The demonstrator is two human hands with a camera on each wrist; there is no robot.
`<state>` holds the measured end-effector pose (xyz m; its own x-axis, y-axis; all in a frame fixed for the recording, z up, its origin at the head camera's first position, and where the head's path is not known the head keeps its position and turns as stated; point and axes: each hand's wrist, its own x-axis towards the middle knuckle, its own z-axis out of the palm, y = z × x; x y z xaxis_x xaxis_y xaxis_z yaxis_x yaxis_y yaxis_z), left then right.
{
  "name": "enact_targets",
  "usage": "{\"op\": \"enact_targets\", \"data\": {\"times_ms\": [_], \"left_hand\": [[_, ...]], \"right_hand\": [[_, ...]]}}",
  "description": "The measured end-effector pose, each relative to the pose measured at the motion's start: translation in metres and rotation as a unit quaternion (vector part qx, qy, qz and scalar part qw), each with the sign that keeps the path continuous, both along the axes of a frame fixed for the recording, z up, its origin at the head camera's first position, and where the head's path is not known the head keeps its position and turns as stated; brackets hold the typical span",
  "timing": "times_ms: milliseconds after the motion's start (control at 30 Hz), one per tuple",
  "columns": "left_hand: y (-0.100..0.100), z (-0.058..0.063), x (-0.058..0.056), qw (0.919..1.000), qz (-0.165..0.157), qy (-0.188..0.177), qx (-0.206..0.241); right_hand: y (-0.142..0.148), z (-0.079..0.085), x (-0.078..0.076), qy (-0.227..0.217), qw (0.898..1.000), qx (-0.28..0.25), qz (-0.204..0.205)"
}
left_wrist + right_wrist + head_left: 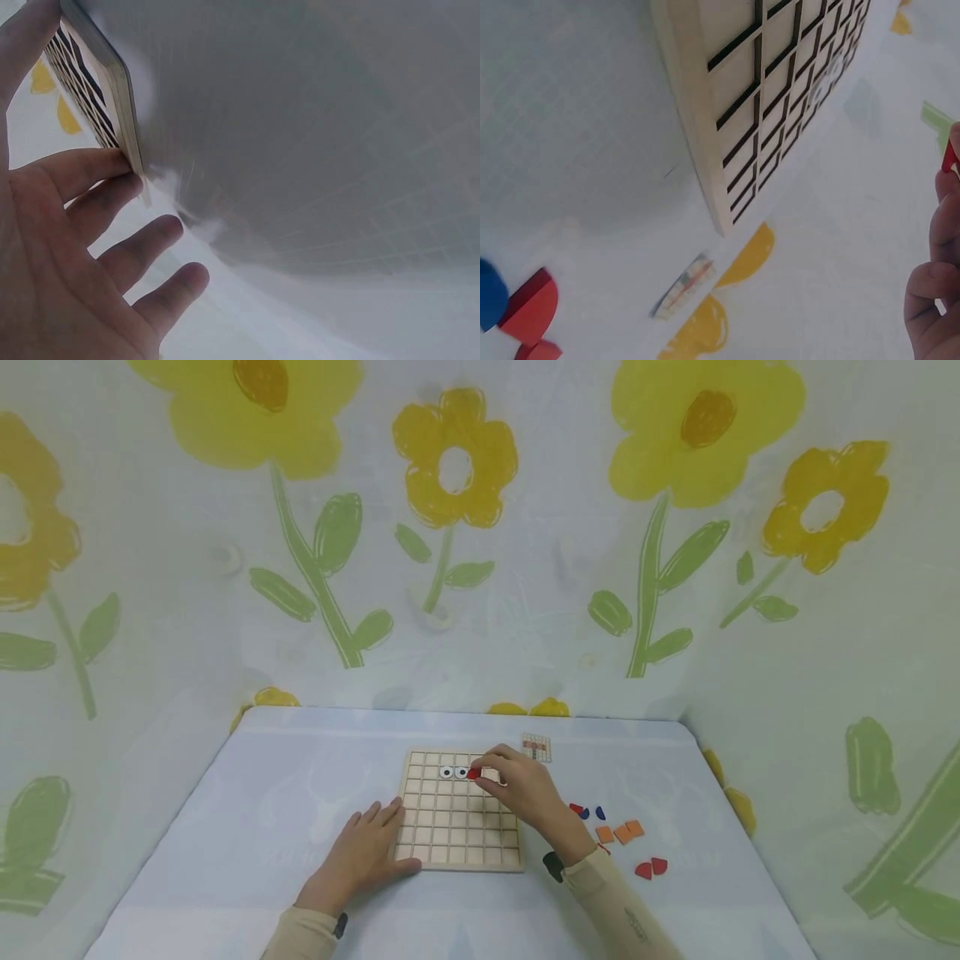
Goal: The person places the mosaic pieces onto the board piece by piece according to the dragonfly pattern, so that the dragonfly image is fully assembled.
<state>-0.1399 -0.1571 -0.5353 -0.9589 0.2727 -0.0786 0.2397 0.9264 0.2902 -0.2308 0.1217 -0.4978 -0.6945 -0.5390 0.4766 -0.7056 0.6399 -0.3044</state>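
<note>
A wooden grid board (459, 837) lies on the table, with two white eye tiles (453, 772) side by side in its upper rows. My right hand (525, 787) is over the board's upper right part and pinches a small red piece (474, 773) just right of the eye tiles. The red piece (949, 156) also shows between the fingertips in the right wrist view; the rest of its shape is hidden. At the board's left side my left hand (363, 853) rests with fingers extended, fingertips (124, 161) against the board's edge and thumb by the near corner.
Right of the board lie several loose pieces: orange squares (621, 834), red quarter-round pieces (651, 867) and blue rounded pieces (600, 812). A small pattern card (536, 747) lies behind the board's right corner. A flower-printed cloth (525, 610) stands around the table's back and sides.
</note>
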Motion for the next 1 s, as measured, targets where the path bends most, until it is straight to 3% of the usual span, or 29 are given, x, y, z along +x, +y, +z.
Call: {"op": "enact_targets", "data": {"times_ms": [267,567,1000], "left_hand": [[0.0,-0.002,0.0,1.0,-0.001,-0.003,-0.001],[0.0,0.0,0.001,1.0,-0.003,0.007,-0.001],[0.0,0.003,0.001,0.9999,-0.006,0.009,-0.002]], "right_hand": [[-0.018,-0.004,-0.012,-0.058,0.998,0.032,0.015],[-0.038,-0.009,-0.024,-0.134,0.985,0.11,0.005],[-0.052,-0.02,-0.035,-0.125,0.977,0.175,0.011]]}}
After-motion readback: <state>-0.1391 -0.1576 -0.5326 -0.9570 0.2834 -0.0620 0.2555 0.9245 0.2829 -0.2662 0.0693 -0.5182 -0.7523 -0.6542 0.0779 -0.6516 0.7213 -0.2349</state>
